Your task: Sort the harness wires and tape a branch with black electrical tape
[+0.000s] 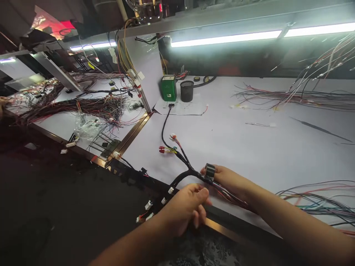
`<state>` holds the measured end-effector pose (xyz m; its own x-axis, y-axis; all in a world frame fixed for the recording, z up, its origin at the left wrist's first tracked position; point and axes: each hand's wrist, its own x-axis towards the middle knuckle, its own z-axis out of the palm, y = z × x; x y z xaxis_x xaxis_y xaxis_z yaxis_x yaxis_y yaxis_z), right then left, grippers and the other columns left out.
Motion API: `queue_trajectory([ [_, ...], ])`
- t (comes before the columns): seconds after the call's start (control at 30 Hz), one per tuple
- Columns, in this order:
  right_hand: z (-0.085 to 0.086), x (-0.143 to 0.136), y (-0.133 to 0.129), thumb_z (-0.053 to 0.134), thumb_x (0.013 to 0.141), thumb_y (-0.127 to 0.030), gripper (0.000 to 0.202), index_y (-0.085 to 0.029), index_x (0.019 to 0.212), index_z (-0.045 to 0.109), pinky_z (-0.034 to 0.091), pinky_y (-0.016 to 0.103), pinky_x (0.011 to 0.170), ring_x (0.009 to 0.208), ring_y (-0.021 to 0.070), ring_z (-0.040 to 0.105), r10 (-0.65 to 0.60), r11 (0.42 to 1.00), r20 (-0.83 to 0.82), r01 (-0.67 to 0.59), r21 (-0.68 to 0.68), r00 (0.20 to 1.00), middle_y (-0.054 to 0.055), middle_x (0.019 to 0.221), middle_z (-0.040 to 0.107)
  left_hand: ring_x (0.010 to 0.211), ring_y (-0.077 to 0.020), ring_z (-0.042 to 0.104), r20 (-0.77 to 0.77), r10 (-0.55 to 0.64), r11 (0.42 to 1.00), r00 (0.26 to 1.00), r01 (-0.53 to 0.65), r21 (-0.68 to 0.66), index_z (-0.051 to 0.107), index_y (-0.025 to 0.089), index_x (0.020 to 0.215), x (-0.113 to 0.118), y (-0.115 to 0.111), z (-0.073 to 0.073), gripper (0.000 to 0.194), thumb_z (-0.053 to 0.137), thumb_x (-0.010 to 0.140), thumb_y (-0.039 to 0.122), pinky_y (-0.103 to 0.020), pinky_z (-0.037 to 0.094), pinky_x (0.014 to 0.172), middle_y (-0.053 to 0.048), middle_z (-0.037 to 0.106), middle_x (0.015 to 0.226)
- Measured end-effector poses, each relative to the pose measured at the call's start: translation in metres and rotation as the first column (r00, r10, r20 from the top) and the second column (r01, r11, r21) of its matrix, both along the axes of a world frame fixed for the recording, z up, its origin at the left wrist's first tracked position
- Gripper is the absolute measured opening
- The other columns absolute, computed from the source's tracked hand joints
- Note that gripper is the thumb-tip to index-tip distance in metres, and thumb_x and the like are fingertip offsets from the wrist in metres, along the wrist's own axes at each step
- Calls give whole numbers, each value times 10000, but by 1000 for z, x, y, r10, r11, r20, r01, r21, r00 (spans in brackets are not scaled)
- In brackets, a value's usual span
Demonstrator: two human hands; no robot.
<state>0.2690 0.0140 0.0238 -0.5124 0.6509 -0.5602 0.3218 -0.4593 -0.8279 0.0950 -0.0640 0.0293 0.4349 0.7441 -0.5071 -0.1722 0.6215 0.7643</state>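
Note:
A wire harness [181,158] wrapped in black tape lies on the white bench and branches several ways. Its branches end in red and white connectors, and some white ones hang past the front edge. My right hand [217,173] is behind the harness, closed on a roll of black tape [210,170] right at the wrapped section. To the right of the roll, loose coloured wires [229,195] run on beneath my right forearm. In front of the harness is my left hand [192,207], fingers loosely curled and apart, with nothing visible in it.
A green box [169,88] and a black mesh cup [186,91] stand at the back. Tweezers [318,128] lie at the right. Bundles of loose wires [310,96] occupy the right side. A metal-edged divider [135,127] separates the cluttered left bench, which holds more wires [94,107].

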Motion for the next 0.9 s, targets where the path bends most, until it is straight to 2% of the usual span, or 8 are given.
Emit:
queue_trajectory([
  [0.17,-2,8,5,409,872,-325,266,-222,1063,562,464,332,662,718,202,610,-1,942,338,-113,316,941,48,834,660,402,-50,399,66,167,984,984,-162,-67,542,122,737,21,32,-22,480,644,731,591,-203,185,361,-3,526,607],
  [0.27,8,20,7,455,813,-206,479,-255,1290,471,461,404,818,973,247,602,-48,710,532,-346,614,845,92,1201,588,370,-45,274,-4,146,989,989,-146,-6,547,129,693,15,36,-28,380,651,757,488,-214,134,382,70,358,433],
  [0.33,20,24,5,467,783,-136,515,-281,1277,493,426,399,926,1114,234,536,105,508,519,-494,705,848,66,1303,516,388,-46,257,-36,115,991,993,-113,67,547,131,700,10,32,-29,335,646,771,443,-215,142,395,83,323,437],
  [0.4,33,24,1,481,808,-132,430,-290,1202,549,412,360,956,1105,197,528,299,416,503,-585,696,811,39,1221,562,399,-52,284,-83,67,988,994,-55,145,559,131,729,7,26,-30,305,630,789,422,-213,175,403,76,354,458],
  [0.47,44,20,-3,481,852,-166,309,-292,1112,592,439,342,885,957,176,574,376,416,530,-650,636,760,21,1050,617,425,-70,372,-114,40,981,993,-17,195,579,132,750,6,22,-31,280,602,812,403,-209,266,439,53,429,481],
  [0.67,52,-13,-1,527,804,-190,99,-224,747,600,414,410,793,704,188,601,294,422,750,-785,454,592,14,788,632,643,-145,562,-47,61,978,997,-51,201,623,122,729,8,23,-27,196,611,791,308,-250,429,655,-24,609,649],
  [0.77,56,-28,2,619,721,-265,90,-203,785,611,388,473,829,625,212,606,231,438,852,-832,341,470,16,640,627,652,-141,544,-40,78,977,996,-68,203,629,118,704,8,25,-24,237,581,816,322,-244,414,647,-23,602,648],
  [0.9,71,-32,0,562,761,-294,133,-243,805,677,393,328,593,613,221,608,264,489,868,-834,255,421,37,634,652,667,-159,557,-131,45,974,990,-15,226,624,120,692,4,27,-26,303,553,841,374,-257,418,651,-33,611,656],
])
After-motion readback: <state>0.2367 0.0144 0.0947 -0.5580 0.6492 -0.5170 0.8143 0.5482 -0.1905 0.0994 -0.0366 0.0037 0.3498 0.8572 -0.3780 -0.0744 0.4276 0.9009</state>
